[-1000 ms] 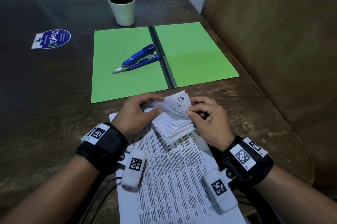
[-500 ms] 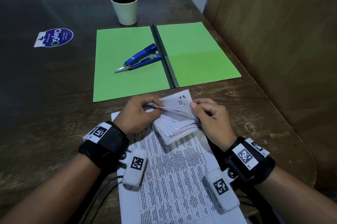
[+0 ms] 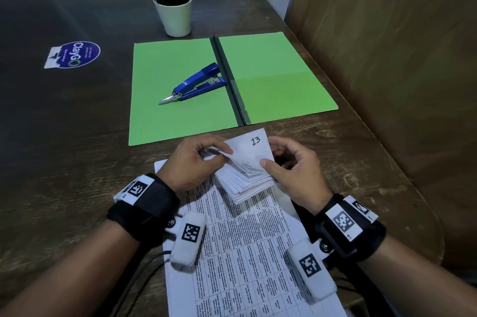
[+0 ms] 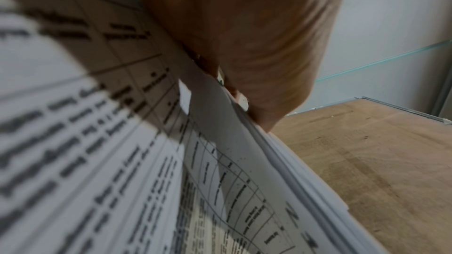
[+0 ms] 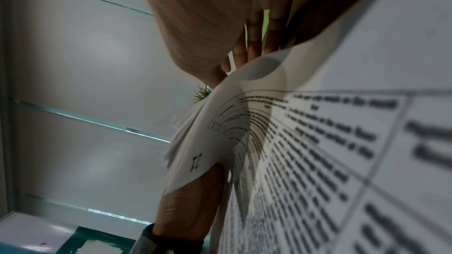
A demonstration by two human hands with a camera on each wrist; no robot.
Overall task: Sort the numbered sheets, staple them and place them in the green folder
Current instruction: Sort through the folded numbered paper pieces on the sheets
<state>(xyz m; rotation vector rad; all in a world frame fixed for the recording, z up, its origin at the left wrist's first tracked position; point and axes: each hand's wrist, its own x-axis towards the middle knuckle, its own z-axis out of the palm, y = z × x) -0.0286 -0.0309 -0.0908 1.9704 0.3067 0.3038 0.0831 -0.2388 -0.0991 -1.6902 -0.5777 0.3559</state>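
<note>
Both hands hold a fanned stack of small numbered sheets [image 3: 247, 174] just in front of the open green folder [image 3: 278, 79]. My left hand [image 3: 196, 159] pinches the stack's left edge. My right hand [image 3: 291, 167] grips the right edge, thumb on top. The top sheet reads 13. A blue stapler [image 3: 198, 83] lies on the folder's left leaf. In the left wrist view the sheet edges [image 4: 281, 161] run under my left hand [image 4: 244, 45]. In the right wrist view a sheet marked 21 [image 5: 203, 154] bends between my right hand [image 5: 208, 26] and the other hand's thumb.
A large printed table sheet [image 3: 245, 252] lies on the dark wooden table [image 3: 64, 148] under my wrists. A potted plant [image 3: 173, 6] stands behind the folder. A round sticker [image 3: 74, 54] is at the left. A wooden panel [image 3: 400, 58] walls the right side.
The lifted sheets have been laid down, so the sheet marked 13 now lies flat on top. My right thumb has moved onto the stack's near right corner.
</note>
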